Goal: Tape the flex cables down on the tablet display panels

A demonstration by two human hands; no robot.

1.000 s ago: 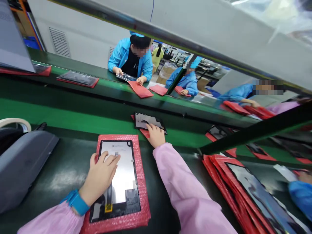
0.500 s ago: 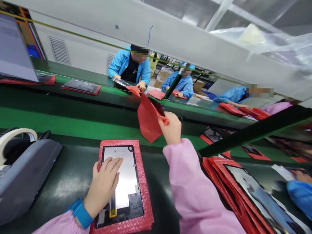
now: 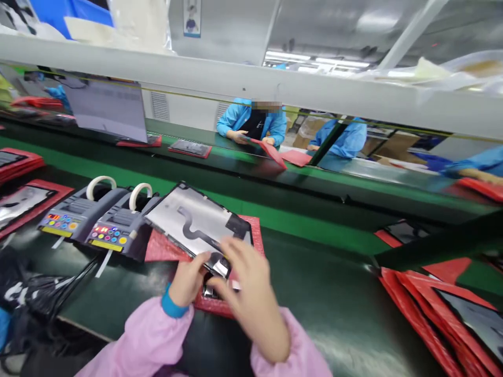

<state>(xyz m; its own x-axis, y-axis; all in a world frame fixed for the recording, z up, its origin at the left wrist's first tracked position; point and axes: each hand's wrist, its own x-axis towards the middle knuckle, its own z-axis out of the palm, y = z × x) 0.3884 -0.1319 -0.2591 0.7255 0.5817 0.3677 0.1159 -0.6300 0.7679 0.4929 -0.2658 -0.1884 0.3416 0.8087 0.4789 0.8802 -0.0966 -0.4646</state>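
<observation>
Silver-grey backing with a black border on this screen panel (image 3: 210, 204), and it's held up at a slant over red bubble wrap (image 3: 163, 248) on the dark green tabletop (image 3: 314, 293). Left hand (image 3: 188, 280) has the near edge pinched, thumb on top, fingers mostly hidden underneath. Right hand (image 3: 255, 277) is curved around the near right corner, fingers over the back and thumb lower down; it's blurry, so I can't tell if it's really gripping or just touching.

Handling-wise, I'd guess light and fairly stiff, but fragile as heck: a thin flat sheet like that probably won't forgive a twist. The backing looks smooth, so maybe a bit slippery on bare skin. The dark ribbon cable (image 3: 186, 225) snaking across the back looks like the soft, easily snagged bit, so keep fingers off it. Best hold, imo, is the black border, one hand at each end, no squeezing in the middle. Bubble wrap below should be soft and easy to crumple, so a decent cushion.
</observation>
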